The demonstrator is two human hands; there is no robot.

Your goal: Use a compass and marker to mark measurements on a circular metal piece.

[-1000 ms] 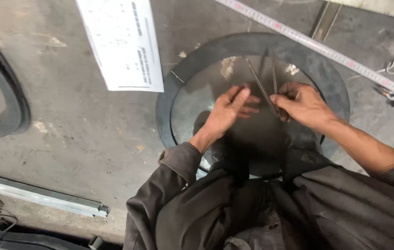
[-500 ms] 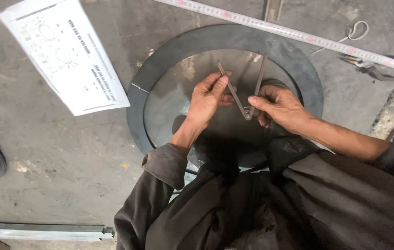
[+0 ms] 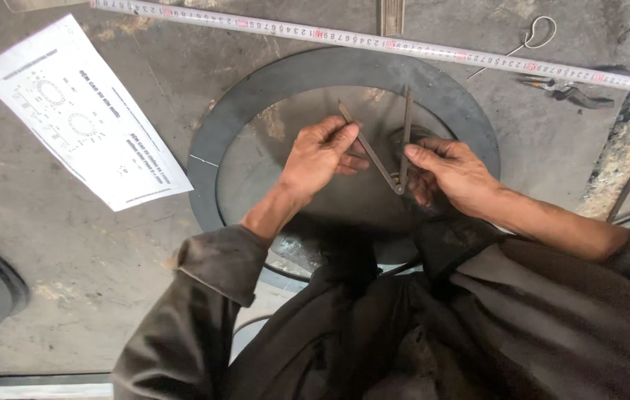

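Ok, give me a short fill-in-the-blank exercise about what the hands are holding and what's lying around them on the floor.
1. Both hands hold a metal ____, its two legs spread in a V.
2. The left hand grips one leg; the right hand is at the ____ where the legs join.
3. The dark metal ring is ____ in shape.
4. The tape measure lies ____ the ring from the person.

Missing words: divider; hinge; round; beyond
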